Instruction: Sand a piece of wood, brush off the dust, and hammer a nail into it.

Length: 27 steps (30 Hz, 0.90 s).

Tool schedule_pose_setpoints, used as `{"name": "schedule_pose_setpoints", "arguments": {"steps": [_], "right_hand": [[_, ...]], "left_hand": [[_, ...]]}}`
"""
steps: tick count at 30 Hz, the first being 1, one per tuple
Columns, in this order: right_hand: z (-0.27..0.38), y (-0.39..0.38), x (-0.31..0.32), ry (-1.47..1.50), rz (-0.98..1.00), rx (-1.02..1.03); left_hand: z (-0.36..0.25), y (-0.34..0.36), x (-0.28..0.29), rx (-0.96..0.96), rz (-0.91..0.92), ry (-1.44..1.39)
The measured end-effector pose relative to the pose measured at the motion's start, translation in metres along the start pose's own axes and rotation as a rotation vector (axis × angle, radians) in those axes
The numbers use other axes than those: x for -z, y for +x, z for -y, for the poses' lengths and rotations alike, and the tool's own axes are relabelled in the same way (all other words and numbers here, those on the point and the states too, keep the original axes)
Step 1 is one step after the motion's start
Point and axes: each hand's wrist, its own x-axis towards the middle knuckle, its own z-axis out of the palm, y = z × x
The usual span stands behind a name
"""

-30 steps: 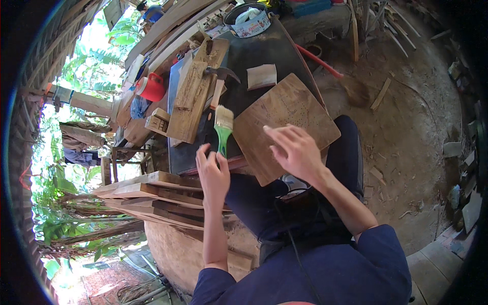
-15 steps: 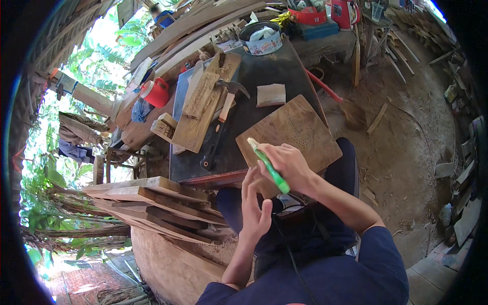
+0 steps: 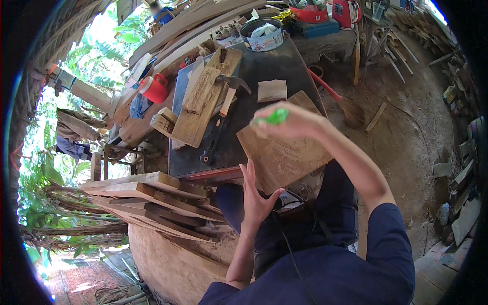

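Green-handled brush (image 3: 276, 117) lies gripped within the right fingers (image 3: 279, 131).

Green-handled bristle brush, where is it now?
In the head view, the green-handled bristle brush is in the person's right hand, just above and right of centre, over the flat brown wooden board.
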Motion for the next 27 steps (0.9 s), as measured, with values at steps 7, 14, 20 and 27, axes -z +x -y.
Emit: {"name": "schedule_pose_setpoints", "arguments": {"steps": [7, 14, 20, 27], "right_hand": [[0.006, 0.007, -0.042, -0.485, 0.068, 0.408], [-0.014, 0.012, -0.029, -0.712, 0.054, 0.077], [0.025, -0.023, -0.014, -0.211, 0.332, 0.203], [0.02, -0.05, -0.062, -0.569, 0.142, 0.21]], "left_hand": [[0.007, 0.001, 0.0, -0.011, -0.041, -0.002], [0.016, 0.003, 0.001, -0.003, -0.025, 0.027], [0.015, 0.001, 0.004, -0.008, -0.057, -0.046], [0.018, 0.001, 0.002, -0.012, -0.058, -0.073]]}}
